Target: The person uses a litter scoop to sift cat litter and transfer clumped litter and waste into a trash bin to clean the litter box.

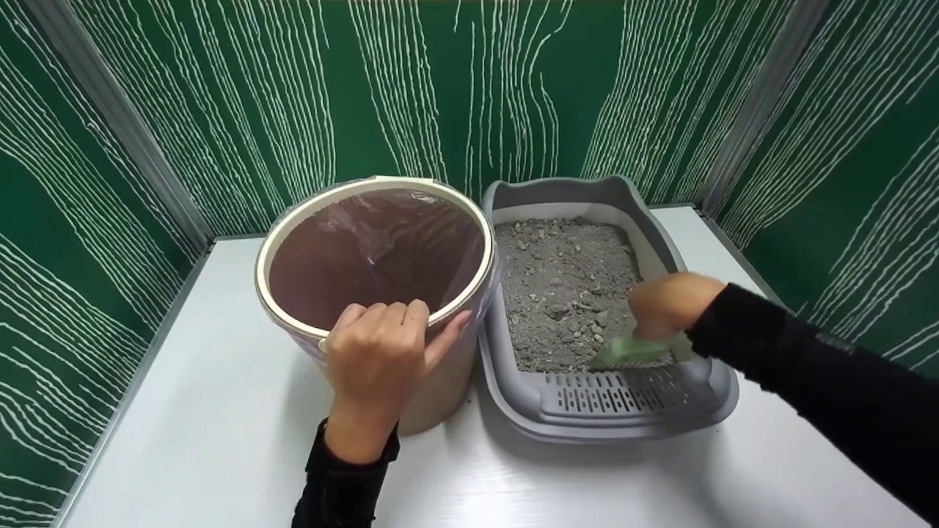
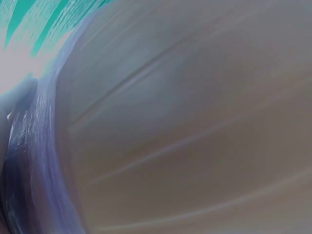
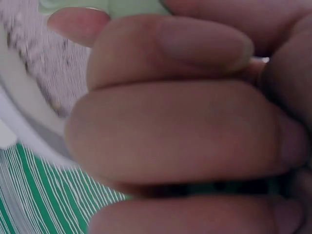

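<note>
The two hands are well apart, and each one is holding something. The left hand (image 1: 378, 356) has its fingers bent over the near edge of the bin (image 1: 439, 392), with the thumb lying along the outside. The right hand (image 1: 675, 302) is wrapped round the green scoop (image 1: 627, 352); its bent fingers fill the right wrist view.

Going from the left, the white table (image 1: 213, 411) comes first, then the round bin, lined with a thin clear bag (image 1: 381, 242) that folds over the rim. Just beside it is the grey tray (image 1: 499, 352), full of grey litter (image 1: 561, 286) with small lumps in it. The scoop is at the near right part of the litter, close to the ledge with slots (image 1: 612, 394), its wide end pointing left. It is blurry, so I can't tell how deep it goes.

To scoop well, I think it is best to slide the scoop in low and flat, get under the lumps, then lift slowly. A soft shake over the tray should let the fine bits drop. Keep it level so nothing spills between tray and bin, and hold the bin firmly without tugging the bag.
</note>
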A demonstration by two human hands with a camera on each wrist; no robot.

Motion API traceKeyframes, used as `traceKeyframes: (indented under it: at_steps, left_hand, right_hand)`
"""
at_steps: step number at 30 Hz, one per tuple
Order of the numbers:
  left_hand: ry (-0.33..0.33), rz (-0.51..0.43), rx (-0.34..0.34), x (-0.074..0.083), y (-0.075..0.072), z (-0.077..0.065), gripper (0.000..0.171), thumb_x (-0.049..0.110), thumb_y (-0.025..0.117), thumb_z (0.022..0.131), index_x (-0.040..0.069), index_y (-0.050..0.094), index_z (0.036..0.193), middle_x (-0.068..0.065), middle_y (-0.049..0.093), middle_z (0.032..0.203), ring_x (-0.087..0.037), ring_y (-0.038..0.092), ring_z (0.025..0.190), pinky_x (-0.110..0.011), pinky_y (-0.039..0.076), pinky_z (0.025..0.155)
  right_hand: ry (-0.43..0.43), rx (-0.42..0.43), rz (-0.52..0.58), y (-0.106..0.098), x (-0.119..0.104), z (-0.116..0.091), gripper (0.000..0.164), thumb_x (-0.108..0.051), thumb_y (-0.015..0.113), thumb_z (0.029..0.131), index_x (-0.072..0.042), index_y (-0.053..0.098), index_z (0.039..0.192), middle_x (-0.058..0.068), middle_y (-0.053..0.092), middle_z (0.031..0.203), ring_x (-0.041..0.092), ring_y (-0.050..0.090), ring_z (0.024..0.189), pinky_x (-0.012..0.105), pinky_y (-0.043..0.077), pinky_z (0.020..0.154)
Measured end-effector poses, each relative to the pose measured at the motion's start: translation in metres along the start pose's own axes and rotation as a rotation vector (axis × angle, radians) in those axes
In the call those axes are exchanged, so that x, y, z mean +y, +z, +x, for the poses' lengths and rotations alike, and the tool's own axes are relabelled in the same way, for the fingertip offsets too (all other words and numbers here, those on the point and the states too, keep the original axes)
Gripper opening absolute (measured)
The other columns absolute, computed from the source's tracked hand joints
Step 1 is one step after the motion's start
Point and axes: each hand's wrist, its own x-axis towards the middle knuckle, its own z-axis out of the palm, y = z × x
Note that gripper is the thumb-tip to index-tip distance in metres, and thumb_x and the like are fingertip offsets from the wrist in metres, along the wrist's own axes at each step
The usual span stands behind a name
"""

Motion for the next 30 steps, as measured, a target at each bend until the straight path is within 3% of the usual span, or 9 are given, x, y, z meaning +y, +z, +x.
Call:
traceKeyframes:
  at_steps: [3, 7, 9, 11, 14, 15, 23, 30]
  left_hand:
    - [0.0, -0.005, 0.004, 0.001, 0.0, 0.0, 0.061, 0.057, 0.066, 0.091, 0.015, 0.04, 0.056, 0.001, 0.037, 0.045, -0.019, 0.041, 0.04, -0.033, 0.032, 0.049]
    - [0.003, -0.011, 0.006, 0.002, 0.001, 0.0, 0.061, 0.057, 0.066, 0.091, 0.015, 0.04, 0.056, 0.001, 0.036, 0.045, -0.019, 0.041, 0.041, -0.033, 0.031, 0.049]
    - [0.004, -0.009, 0.005, 0.002, 0.001, 0.0, 0.061, 0.058, 0.066, 0.091, 0.015, 0.04, 0.056, 0.001, 0.036, 0.045, -0.019, 0.041, 0.041, -0.033, 0.031, 0.049]
    - [0.003, -0.007, 0.006, 0.001, 0.002, -0.001, 0.061, 0.058, 0.066, 0.091, 0.015, 0.04, 0.056, 0.001, 0.037, 0.045, -0.019, 0.041, 0.04, -0.033, 0.031, 0.049]
    - [0.002, -0.002, 0.004, 0.0, 0.001, -0.001, 0.061, 0.057, 0.066, 0.091, 0.015, 0.04, 0.056, 0.001, 0.037, 0.045, -0.019, 0.041, 0.04, -0.033, 0.031, 0.049]
    - [0.001, -0.002, 0.001, 0.0, 0.001, -0.001, 0.061, 0.058, 0.067, 0.091, 0.015, 0.04, 0.056, 0.0, 0.037, 0.045, -0.019, 0.041, 0.04, -0.033, 0.031, 0.049]
    - [0.002, 0.002, 0.002, -0.001, 0.0, -0.002, 0.062, 0.058, 0.066, 0.091, 0.015, 0.039, 0.055, 0.001, 0.036, 0.045, -0.018, 0.04, 0.04, -0.033, 0.031, 0.049]
    - [0.001, 0.0, 0.001, -0.001, 0.001, -0.002, 0.062, 0.058, 0.066, 0.092, 0.015, 0.04, 0.055, 0.001, 0.037, 0.045, -0.018, 0.041, 0.04, -0.033, 0.032, 0.05]
  right_hand:
    - [-0.021, 0.005, 0.02, 0.016, -0.001, 0.009, 0.058, -0.068, 0.065, 0.087, -0.017, 0.05, 0.065, 0.0, 0.055, 0.065, 0.016, 0.057, 0.055, 0.028, 0.051, 0.05]
    - [-0.05, 0.109, -0.038, 0.035, -0.004, 0.019, 0.066, -0.077, 0.056, 0.085, -0.017, 0.046, 0.058, -0.001, 0.051, 0.061, 0.014, 0.052, 0.052, 0.032, 0.052, 0.052]
    - [-0.04, 0.177, -0.072, 0.042, -0.007, 0.023, 0.059, -0.059, 0.061, 0.095, -0.015, 0.046, 0.059, 0.002, 0.053, 0.063, 0.016, 0.054, 0.055, 0.038, 0.056, 0.055]
    - [-0.021, 0.234, -0.112, 0.047, -0.009, 0.029, 0.046, -0.031, 0.065, 0.098, -0.011, 0.049, 0.061, 0.006, 0.055, 0.066, 0.02, 0.057, 0.057, 0.043, 0.058, 0.056]
    - [0.018, 0.282, -0.178, 0.052, -0.01, 0.04, 0.022, 0.003, 0.063, 0.087, -0.004, 0.054, 0.068, 0.012, 0.059, 0.072, 0.024, 0.061, 0.063, 0.046, 0.059, 0.057]
    - [0.026, 0.289, -0.189, 0.053, -0.01, 0.044, 0.018, 0.007, 0.062, 0.084, -0.003, 0.056, 0.07, 0.013, 0.06, 0.072, 0.025, 0.062, 0.064, 0.046, 0.059, 0.057]
    - [0.018, 0.337, -0.157, 0.055, -0.001, 0.068, 0.011, 0.008, 0.063, 0.077, -0.002, 0.059, 0.074, 0.014, 0.064, 0.073, 0.027, 0.064, 0.064, 0.043, 0.058, 0.053]
    - [0.066, 0.376, -0.123, 0.053, 0.005, 0.093, 0.007, 0.004, 0.062, 0.084, 0.003, 0.063, 0.077, 0.025, 0.07, 0.087, 0.034, 0.069, 0.069, 0.048, 0.06, 0.057]
